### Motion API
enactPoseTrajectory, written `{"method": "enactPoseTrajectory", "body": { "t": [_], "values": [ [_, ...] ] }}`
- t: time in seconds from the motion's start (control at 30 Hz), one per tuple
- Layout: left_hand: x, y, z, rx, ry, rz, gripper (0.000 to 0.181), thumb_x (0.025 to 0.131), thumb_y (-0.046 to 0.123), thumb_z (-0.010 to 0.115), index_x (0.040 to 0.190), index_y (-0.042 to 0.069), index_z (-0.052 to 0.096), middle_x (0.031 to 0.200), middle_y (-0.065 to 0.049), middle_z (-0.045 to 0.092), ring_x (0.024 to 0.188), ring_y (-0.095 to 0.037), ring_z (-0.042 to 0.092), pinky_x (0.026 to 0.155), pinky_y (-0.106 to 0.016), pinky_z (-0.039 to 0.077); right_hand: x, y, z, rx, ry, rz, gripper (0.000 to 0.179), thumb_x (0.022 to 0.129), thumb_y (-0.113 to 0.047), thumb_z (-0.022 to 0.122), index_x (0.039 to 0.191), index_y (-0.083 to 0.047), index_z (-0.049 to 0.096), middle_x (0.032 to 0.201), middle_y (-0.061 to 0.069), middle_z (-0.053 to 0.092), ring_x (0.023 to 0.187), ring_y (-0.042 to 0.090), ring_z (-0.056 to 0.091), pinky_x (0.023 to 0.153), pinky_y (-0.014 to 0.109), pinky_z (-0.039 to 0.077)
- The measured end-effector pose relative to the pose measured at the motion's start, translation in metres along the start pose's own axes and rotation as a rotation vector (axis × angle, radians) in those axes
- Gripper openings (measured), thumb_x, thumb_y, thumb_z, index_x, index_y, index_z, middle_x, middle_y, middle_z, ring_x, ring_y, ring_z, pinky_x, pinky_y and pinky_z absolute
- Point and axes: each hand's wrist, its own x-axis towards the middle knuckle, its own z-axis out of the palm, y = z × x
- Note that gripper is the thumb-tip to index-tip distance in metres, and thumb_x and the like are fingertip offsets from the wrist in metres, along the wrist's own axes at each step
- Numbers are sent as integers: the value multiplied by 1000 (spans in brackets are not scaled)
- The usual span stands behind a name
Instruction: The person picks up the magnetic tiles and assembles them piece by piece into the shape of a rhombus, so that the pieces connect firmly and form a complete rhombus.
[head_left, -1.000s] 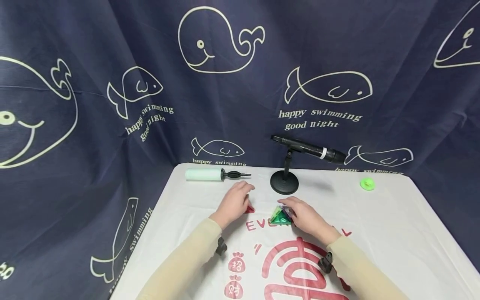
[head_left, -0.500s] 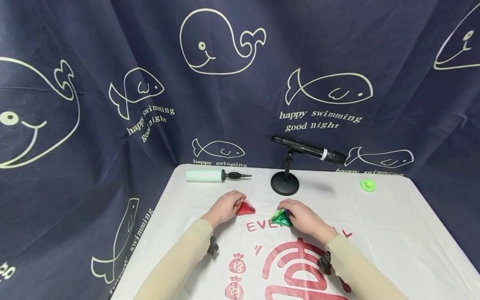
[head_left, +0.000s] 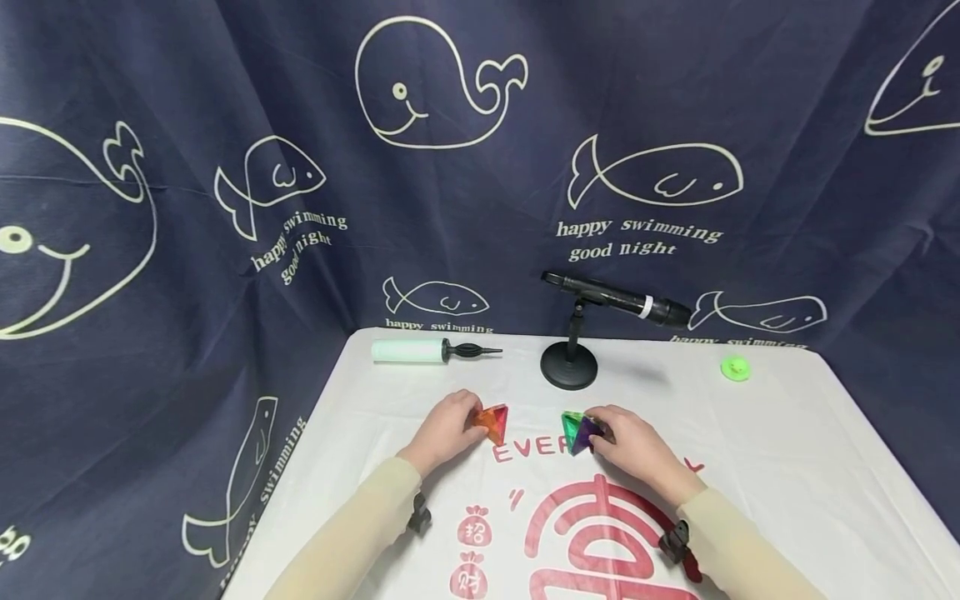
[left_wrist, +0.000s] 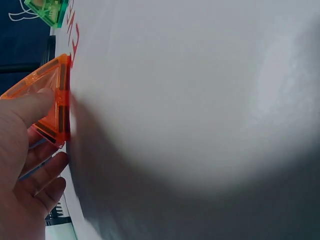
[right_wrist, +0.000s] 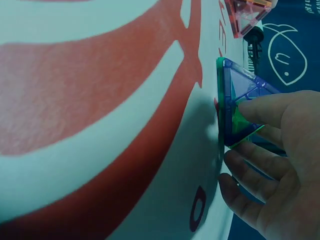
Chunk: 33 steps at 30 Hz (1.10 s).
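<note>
My left hand (head_left: 444,429) pinches a pyramid of orange and red translucent magnetic tiles (head_left: 492,422) just above the word printed on the tablecloth. In the left wrist view the thumb presses on an orange triangular tile (left_wrist: 63,102), while the other fingers are behind and below it. To the right, my right hand (head_left: 632,446) holds a similar pyramid of green and purple magnetic tiles (head_left: 573,432). In the right wrist view its thumb lies against the purple face (right_wrist: 227,110), with green tiles behind. A gap separates the two pyramids. Their far sides are hidden.
A black microphone on a round stand (head_left: 570,367) stands behind the pyramids. At the back left lies a mint-green hand pump (head_left: 408,350) with a black nozzle. A small bright green disc (head_left: 735,367) sits at the back right. A dark blue curtain (head_left: 450,217) hangs behind the table.
My left hand has drawn back left and nearer, now gripping the red pyramid and turning its orange face forward. My right hand has shifted slightly right and turned its pyramid, showing more purple.
</note>
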Motion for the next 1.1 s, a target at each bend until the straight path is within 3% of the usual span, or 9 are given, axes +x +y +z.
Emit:
{"method": "enactPoseTrajectory", "body": {
  "t": [0.1,0.3,0.57,0.97,1.1],
  "values": [
    [-3,0,2,-20,4,-13,32,90,29,83,110,12,65,98,3,58,89,-15,56,85,-35,51,-2,4,1,16,3,12,42,90,-13,80,129,-3,68,117,11,69,103,26,68,92,50,55],
    [-6,1,2,-39,1,4,46,93,23,81,132,7,64,122,-6,68,113,-21,64,103,-40,49,-3,9,2,47,0,-3,46,90,-11,80,134,-3,66,124,13,69,110,30,68,95,51,54],
    [-6,1,5,-1,11,61,35,94,18,79,126,8,70,123,-6,71,117,-24,64,105,-40,48,-1,7,5,4,19,-30,41,91,-11,81,129,-2,70,120,13,72,109,31,68,96,53,52],
    [1,4,14,-4,7,58,32,95,20,79,125,11,70,122,-3,71,118,-21,64,105,-38,47,2,-3,11,50,12,9,41,92,-14,81,130,-5,71,124,14,71,115,33,67,98,53,52],
    [0,9,15,-15,5,53,33,94,20,79,124,11,70,121,-3,71,117,-22,64,105,-38,48,4,-7,14,60,18,-20,39,92,-13,81,128,-4,72,124,13,71,115,33,67,99,52,52]
  ]
}}
